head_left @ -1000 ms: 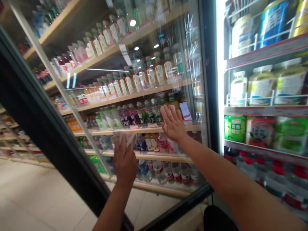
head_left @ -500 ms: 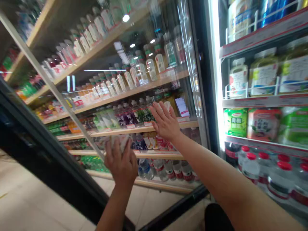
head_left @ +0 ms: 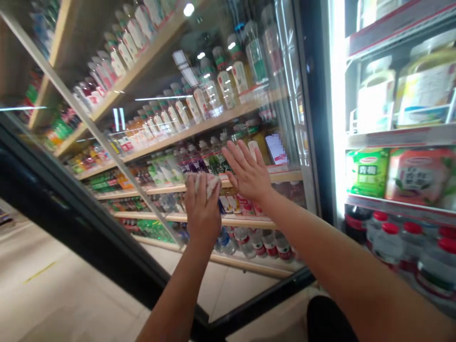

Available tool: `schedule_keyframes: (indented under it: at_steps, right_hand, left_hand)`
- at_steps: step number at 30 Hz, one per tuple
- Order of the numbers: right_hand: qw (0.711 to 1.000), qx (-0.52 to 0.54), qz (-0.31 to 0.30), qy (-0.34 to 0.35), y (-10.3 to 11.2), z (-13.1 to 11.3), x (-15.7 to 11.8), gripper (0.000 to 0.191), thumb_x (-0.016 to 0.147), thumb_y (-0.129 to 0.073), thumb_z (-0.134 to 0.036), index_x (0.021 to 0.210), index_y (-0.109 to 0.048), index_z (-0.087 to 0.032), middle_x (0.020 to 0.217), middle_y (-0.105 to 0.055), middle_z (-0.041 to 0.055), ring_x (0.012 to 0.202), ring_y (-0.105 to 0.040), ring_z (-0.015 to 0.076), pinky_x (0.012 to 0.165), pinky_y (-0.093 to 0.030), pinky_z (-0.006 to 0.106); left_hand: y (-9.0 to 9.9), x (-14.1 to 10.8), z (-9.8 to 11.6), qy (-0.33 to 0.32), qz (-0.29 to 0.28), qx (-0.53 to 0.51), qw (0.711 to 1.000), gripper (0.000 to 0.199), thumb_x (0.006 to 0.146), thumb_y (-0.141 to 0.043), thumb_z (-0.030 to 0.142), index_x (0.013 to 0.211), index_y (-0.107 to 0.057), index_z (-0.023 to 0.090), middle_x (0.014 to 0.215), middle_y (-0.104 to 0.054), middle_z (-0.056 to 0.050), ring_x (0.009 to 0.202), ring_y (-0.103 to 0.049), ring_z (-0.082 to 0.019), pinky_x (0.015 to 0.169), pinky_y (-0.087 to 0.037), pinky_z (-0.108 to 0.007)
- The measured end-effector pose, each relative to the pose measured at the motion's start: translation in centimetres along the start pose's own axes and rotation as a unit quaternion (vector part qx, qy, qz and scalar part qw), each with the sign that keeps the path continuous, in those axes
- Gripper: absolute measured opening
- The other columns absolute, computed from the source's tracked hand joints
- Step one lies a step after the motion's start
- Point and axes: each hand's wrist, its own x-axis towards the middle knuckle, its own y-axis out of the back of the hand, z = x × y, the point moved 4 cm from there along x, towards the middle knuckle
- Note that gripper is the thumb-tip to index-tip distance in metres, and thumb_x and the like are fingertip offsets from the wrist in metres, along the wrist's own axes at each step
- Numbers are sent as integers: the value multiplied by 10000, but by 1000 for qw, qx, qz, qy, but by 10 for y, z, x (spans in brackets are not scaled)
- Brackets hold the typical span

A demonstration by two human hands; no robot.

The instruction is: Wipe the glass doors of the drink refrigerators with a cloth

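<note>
My left hand (head_left: 204,213) presses a crumpled pale cloth (head_left: 213,184) against the glass door (head_left: 199,40), fingers spread over it. Part of the cloth is hidden under the fingers. Up and to the right, my right hand (head_left: 251,175) lies flat on the same glass, fingers stretched and nothing in it. A black frame (head_left: 263,301) edges the door, which stands swung out from a lit cooler. Rows of bottles show in the glass behind both hands.
To the right, the open cooler's shelves (head_left: 399,137) hold green (head_left: 366,172) and pink packs, with red-capped bottles (head_left: 390,242) below. Pale floor tiles (head_left: 89,289) lie at lower left. A dark rounded shape (head_left: 329,320) sits at the bottom edge.
My left hand has slid the cloth up and to the right across the glass, closer to my right hand. The right hand stays flat on the door. The view has shifted slightly.
</note>
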Motion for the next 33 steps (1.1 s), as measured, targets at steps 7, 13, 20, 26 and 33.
schedule_keyframes:
  at_steps: [7, 13, 20, 26, 33]
  right_hand:
    - [999, -39, 28, 9, 1, -1, -1, 573, 1069, -330, -424, 1605, -298, -223, 1672, -290, -2, 1593, -55, 169, 1311, 29, 439]
    - [1000, -8, -2, 0, -1, 0, -1, 620, 1066, -322, -418, 1640, -166, -240, 1681, -268, 20, 1589, -117, 208, 1309, -49, 484]
    - [1000, -18, 25, 6, -1, 0, -4, 647, 1065, -347, -407, 1643, -107, -242, 1678, -272, 11, 1581, -159, 209, 1302, 14, 465]
    - [999, -25, 25, 7, 0, 0, -4, 631, 1064, -356, -425, 1636, -177, -231, 1669, -296, 27, 1575, -183, 210, 1302, -12, 458]
    - [1000, -8, 5, -5, 0, 0, -5, 623, 1059, -358, -412, 1634, -191, -241, 1673, -288, 33, 1577, -181, 222, 1299, -56, 479]
  left_hand:
    - [1, 38, -7, 35, 56, 18, 998, 468, 1004, -450, 84, 1442, -567, 204, 1637, -330, -106, 1565, -156, -281, 1274, -237, -524]
    - [-10, 13, 8, -39, -9, 1, 999, 447, 1001, -441, 51, 1413, -573, 161, 1570, -437, -154, 1551, -209, -285, 1237, -308, -523]
    - [7, 55, -23, 22, 61, 11, 998, 463, 1024, -380, 83, 1460, -534, 121, 1649, -291, -145, 1570, -116, -278, 1277, -199, -543]
    - [3, 18, -12, -53, -19, 29, 998, 458, 1021, -405, 92, 1432, -576, 201, 1599, -399, -111, 1553, -203, -270, 1236, -310, -485]
    - [35, 33, -51, 29, 47, 55, 997, 516, 976, -414, 45, 1451, -558, 184, 1650, -294, -105, 1565, -141, -272, 1277, -239, -512]
